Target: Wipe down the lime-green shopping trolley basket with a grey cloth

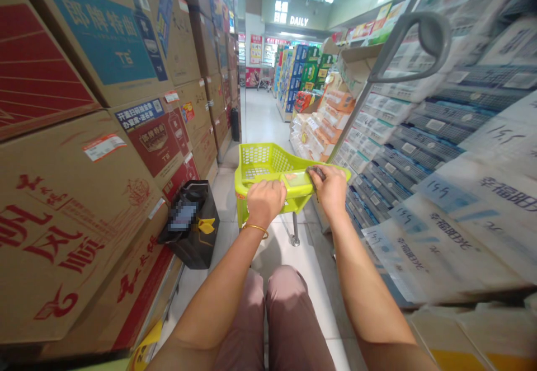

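Note:
A lime-green shopping cart with a perforated basket stands in front of me in the aisle. Its handle has a clear panel in the middle. My left hand is wrapped round the handle's left part, a gold-coloured bangle on the wrist. On the right part of the same handle, my right hand is closed. A small dark object shows at its fingertips; I cannot make out what it is. Both forearms reach forward above my knees.
Stacked cardboard boxes line the left side. A black gift bag stands on the floor beside them. Plastic-wrapped packs are piled on the right, near a slanted metal pole with a grey loop. The tiled aisle runs ahead past shelves.

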The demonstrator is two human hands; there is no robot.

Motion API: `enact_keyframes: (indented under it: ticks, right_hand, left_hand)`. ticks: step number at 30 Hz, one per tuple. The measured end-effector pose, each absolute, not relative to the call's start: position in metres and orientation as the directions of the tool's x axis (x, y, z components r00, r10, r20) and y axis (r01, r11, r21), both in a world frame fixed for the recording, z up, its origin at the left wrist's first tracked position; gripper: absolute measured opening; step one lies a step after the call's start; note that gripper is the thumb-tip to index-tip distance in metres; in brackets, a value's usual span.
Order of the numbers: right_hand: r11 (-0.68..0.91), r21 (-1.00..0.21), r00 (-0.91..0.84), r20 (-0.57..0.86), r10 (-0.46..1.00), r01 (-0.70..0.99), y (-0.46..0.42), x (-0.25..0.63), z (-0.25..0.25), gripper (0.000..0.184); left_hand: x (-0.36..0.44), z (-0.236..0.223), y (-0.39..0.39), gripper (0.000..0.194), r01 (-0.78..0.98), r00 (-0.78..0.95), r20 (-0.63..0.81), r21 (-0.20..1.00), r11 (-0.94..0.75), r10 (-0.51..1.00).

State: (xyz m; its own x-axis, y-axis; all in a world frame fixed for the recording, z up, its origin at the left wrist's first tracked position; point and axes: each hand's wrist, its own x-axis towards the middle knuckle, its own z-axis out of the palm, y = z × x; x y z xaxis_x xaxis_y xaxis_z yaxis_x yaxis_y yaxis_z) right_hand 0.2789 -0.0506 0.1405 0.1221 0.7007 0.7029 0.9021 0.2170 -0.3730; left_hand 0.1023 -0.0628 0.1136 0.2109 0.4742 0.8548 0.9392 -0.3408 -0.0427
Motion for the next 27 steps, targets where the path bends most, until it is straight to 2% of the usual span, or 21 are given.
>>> enact_keyframes:
  ticks: [4, 10, 16, 27]
  right_hand:
    - [0.167, -0.348, 0.132, 0.69, 0.712, 0.923, -0.053, 0.265, 0.144, 0.029]
    - [0.311, -0.312, -0.031, 0.661, 0.75, 0.898, -0.067, 0.218, 0.148, 0.028]
    - [0.37, -0.322, -0.071, 0.663, 0.746, 0.872, -0.069, 0.216, 0.146, 0.027]
    - [0.268, -0.343, 0.06, 0.709, 0.703, 0.9, -0.053, 0.27, 0.141, 0.029]
  left_hand:
    - [0.105, 0.114, -0.064, 0.033, 0.941, 0.195, 0.838, -0.013, -0.339, 0.509]
    - [0.103, 0.114, -0.064, 0.033, 0.929, 0.189, 0.792, 0.047, -0.367, 0.58]
    - [0.099, 0.115, -0.063, 0.033, 0.915, 0.199, 0.785, 0.066, -0.398, 0.587]
    - [0.097, 0.114, -0.062, 0.035, 0.919, 0.213, 0.801, 0.03, -0.394, 0.559]
